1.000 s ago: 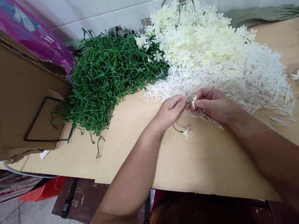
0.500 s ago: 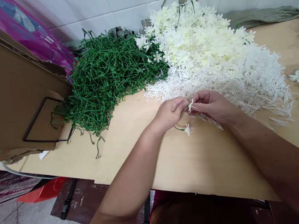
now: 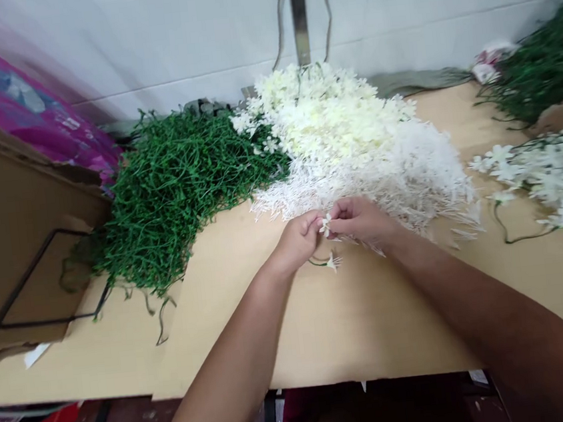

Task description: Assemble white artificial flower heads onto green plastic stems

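Broadly, tabletop [image 3: 216,352]: pale, wood-toned and matte, it spans the frame from left edge to right; a straight seam crosses it at lower left, and soft shadow falls below the hands.
Wall [image 3: 183,40]: whitish, slightly blurred, filling the top of the frame, with a horizontal joint line.
Cardboard box [image 3: 5,220]: brown, at the left edge, with a thin black frame [image 3: 22,285] outlined near its lower part.
White heap [image 3: 342,117]: upper centre, yellowish blossoms behind, fine white strands in front.
Green stems [image 3: 183,188]: a tangled pile, left of centre, touching the white heap.
Flower cluster [image 3: 559,175]: white, on the tabletop at right; more greenery [image 3: 551,55] lies above it.
Purple bag [image 3: 23,104]: upper left, behind the box.
Metal strip [image 3: 300,21]: upright on the wall, top centre, a cord at either side.
Left hand [image 3: 298,239]: mid-frame, thumb and fingers pinched together on a small flower.
Right hand [image 3: 363,219]: fingers curled, tips close at the petals; whether they grip, I cannot tell.
Loose flower [image 3: 334,261]: on the tabletop, just below the hands.
Small flower [image 3: 325,225]: white, centre of the frame, between both hands' fingertips.
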Tool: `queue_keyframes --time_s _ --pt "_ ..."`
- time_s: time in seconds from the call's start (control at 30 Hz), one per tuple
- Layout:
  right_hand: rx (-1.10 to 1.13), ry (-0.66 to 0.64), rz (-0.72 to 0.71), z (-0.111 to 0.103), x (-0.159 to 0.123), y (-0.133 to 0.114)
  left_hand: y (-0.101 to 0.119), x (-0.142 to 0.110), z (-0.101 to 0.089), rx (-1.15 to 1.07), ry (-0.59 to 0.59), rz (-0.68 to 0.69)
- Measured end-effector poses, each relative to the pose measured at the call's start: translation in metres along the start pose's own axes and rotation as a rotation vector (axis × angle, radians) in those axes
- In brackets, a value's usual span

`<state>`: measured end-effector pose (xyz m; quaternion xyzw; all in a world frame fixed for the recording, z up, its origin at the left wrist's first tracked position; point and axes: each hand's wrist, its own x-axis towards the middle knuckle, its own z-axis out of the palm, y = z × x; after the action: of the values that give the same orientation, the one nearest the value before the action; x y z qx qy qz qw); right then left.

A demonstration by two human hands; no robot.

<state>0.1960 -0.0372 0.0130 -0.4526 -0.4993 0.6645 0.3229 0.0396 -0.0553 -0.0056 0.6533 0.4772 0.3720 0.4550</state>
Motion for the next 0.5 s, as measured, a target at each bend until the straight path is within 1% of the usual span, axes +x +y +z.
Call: queue_keyframes --time_s 0.1,0.17,0.27,0.3,0.37,0.4,0.43,0.5 --pt "0.081 0.005 -0.046 0.005 0.001 -0.001 0.003 0.001 -0.001 -0.157 0.059 -0.064" --pt "0.083 0.004 -0.073 0.006 -0.001 -0.006 0.006 0.003 -0.004 -0.242 0.032 -0.116" --pt "0.082 -0.023 -0.161 -0.004 -0.012 -0.024 0.009 0.005 -0.007 -0.345 0.066 -0.107" --pt "0.058 0.007 -0.201 -0.011 -0.018 -0.034 0.009 0.006 -0.008 -0.375 0.076 -0.101" --pt "-0.074 0.130 -0.293 -0.030 -0.035 -0.054 0.009 0.007 -0.008 -0.404 0.079 -0.097" --pt "-0.160 0.220 -0.333 -0.042 -0.045 -0.065 0.008 0.008 -0.008 -0.407 0.077 -0.093" --pt "-0.244 0.357 -0.352 -0.055 -0.056 -0.075 0.008 0.008 -0.007 -0.406 0.071 -0.090" --pt "-0.351 0.712 -0.451 -0.088 -0.080 -0.089 0.006 0.008 -0.005 -0.407 0.055 -0.086"
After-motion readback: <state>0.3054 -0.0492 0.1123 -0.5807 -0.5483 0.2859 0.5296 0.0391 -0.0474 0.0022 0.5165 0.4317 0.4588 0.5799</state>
